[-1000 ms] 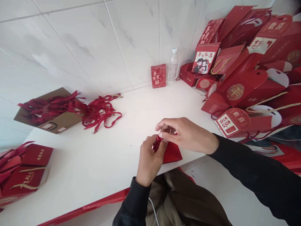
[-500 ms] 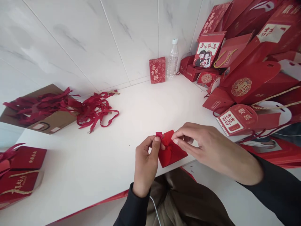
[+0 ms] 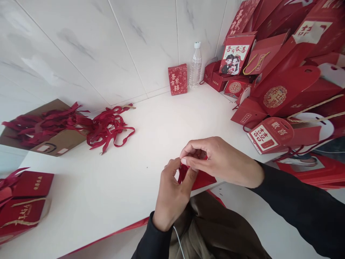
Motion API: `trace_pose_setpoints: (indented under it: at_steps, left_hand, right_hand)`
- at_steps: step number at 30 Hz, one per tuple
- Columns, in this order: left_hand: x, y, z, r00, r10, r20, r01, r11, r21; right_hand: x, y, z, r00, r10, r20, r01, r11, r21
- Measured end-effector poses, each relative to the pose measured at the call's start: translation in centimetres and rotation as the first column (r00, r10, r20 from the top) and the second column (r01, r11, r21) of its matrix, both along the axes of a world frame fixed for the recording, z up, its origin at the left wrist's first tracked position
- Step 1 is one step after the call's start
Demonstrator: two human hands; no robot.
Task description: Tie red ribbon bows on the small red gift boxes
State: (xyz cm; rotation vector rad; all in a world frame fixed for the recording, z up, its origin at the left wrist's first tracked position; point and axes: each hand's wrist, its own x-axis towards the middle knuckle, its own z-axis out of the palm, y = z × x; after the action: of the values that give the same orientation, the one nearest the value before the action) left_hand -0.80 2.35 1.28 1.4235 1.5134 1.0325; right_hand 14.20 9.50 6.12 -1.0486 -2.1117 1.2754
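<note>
A small flat red paper packet (image 3: 205,180) lies at the table's front edge, mostly covered by my hands. My left hand (image 3: 175,194) is closed at the packet's left side, thumb and fingers pinching a red ribbon (image 3: 184,169) of which only a sliver shows. From the right, my right hand (image 3: 215,160) reaches over the packet. Its thumb and index finger are pinched together and touch my left fingertips. What sits in that right pinch is hidden.
Red ribbons (image 3: 107,129) spill from a cardboard box (image 3: 67,140) at the left. A red gift box (image 3: 32,183) stands nearer. By the wall are a red carton (image 3: 178,80) and a water bottle (image 3: 196,66). Red gift boxes (image 3: 285,97) pile up at the right.
My right hand has moved left, from the packet's right side to my left fingertips. The ribbon end that showed above my left thumb is now covered.
</note>
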Motion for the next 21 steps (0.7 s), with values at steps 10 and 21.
trace_pose_setpoints:
  at_steps: [10,21]
  left_hand:
    - [-0.6,0.9,0.2,0.994,-0.017,0.104,0.027,0.996,-0.09]
    - [-1.2,1.0,0.7,0.891,0.046,0.451,0.067,0.971,-0.231]
  right_hand:
    - [1.1,0.4,-1.1,0.998,-0.01,0.067,0.004,0.996,0.094]
    - [1.6,-2.0,-1.6,0.999,-0.047,-0.007,0.047,0.998,-0.036]
